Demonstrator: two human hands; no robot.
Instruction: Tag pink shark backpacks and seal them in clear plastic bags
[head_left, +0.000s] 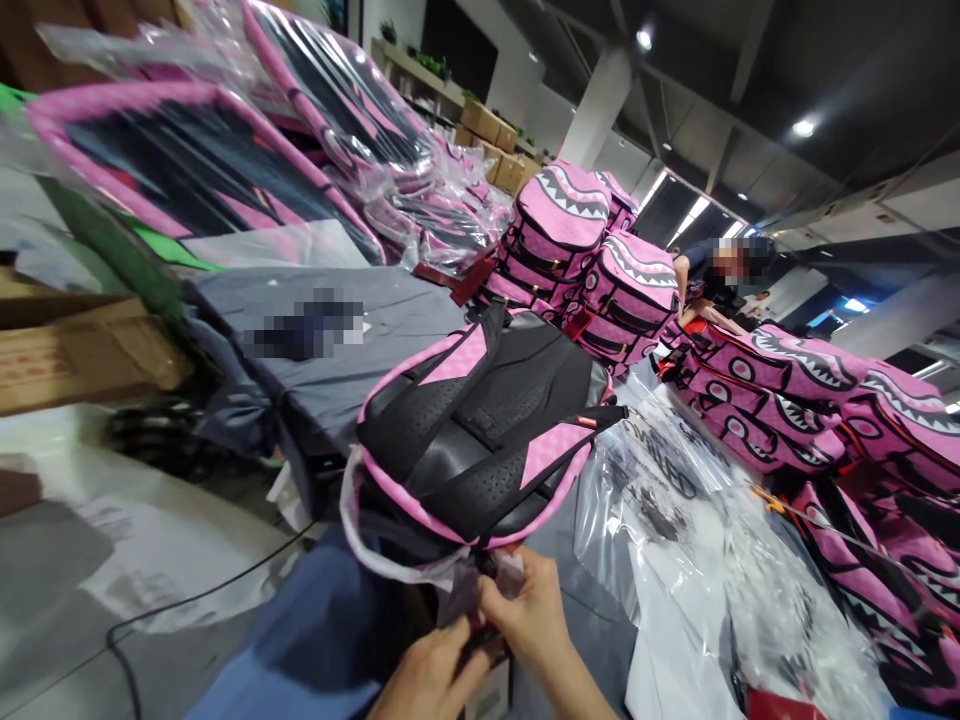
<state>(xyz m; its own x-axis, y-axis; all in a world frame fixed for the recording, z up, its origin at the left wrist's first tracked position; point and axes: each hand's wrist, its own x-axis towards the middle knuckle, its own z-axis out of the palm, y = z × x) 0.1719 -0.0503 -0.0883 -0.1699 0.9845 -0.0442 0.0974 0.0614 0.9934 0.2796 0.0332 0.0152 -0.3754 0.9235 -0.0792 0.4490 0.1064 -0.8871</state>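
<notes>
A black and pink backpack (pixel 480 420) lies in front of me, its padded back panel and shoulder straps facing up. A whitish strip of thin wrapping (pixel 375 560) curves round its near left edge and runs down to my fingers. My right hand (pixel 536 615) is closed, pinching the whitish material just below the backpack's near end. Lower and to the left, my left hand (pixel 435 665) is closed too, its fingertips close to the right hand's. What exactly lies between the left fingers is partly hidden.
Plastic-wrapped backpacks (pixel 202 160) are piled at the left. Pink shark-mouth backpacks (pixel 562 220) stand stacked behind, and more (pixel 810 400) at the right. Clear printed plastic bags (pixel 667 470) cover the table's right side. A co-worker (pixel 705 270) leans over the far backpacks. A cardboard box (pixel 90 350) sits left.
</notes>
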